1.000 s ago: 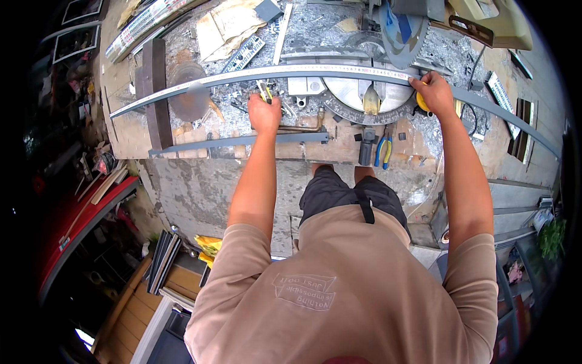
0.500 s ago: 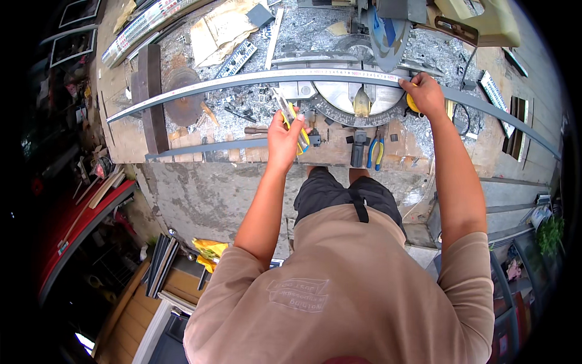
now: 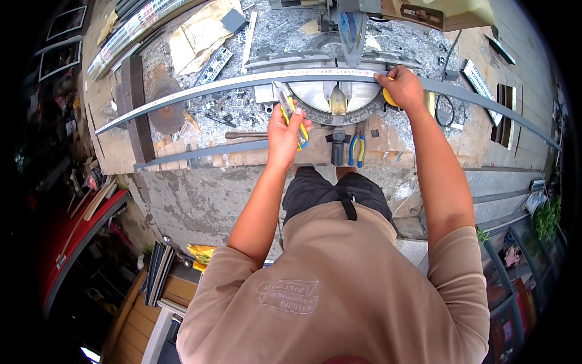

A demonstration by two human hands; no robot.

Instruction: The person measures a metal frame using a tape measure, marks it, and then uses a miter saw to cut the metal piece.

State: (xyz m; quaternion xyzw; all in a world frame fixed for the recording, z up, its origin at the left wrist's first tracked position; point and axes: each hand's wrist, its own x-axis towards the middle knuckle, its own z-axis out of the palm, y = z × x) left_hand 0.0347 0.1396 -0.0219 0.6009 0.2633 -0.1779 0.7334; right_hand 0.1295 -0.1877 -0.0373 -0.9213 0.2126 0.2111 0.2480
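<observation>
A long grey metal bar (image 3: 479,102) lies across the bench, over the bed of a mitre saw (image 3: 315,97). A tape measure's pale blade (image 3: 242,80) runs along its left part. My right hand (image 3: 405,90) is closed around the yellow tape case (image 3: 388,96), its fingertips pressing the blade against the bar just right of the saw's centre. My left hand (image 3: 284,134) grips what looks like a yellow-and-grey utility knife (image 3: 290,109), its silver tip pointing up at the bar's near edge. Whether the tip touches the bar, I cannot tell.
The saw's round blade (image 3: 351,36) stands raised behind the bar. Pliers with blue-and-yellow handles (image 3: 357,148) lie by the bench's near edge. A second grey strip (image 3: 206,153) lies front left, near a dark brown block (image 3: 133,106) and a rusty disc (image 3: 167,106).
The view has shifted, so the bench appears further left. Against the saw, my left hand and the knife have moved right along the bar. My right hand keeps its grip on the tape measure.
</observation>
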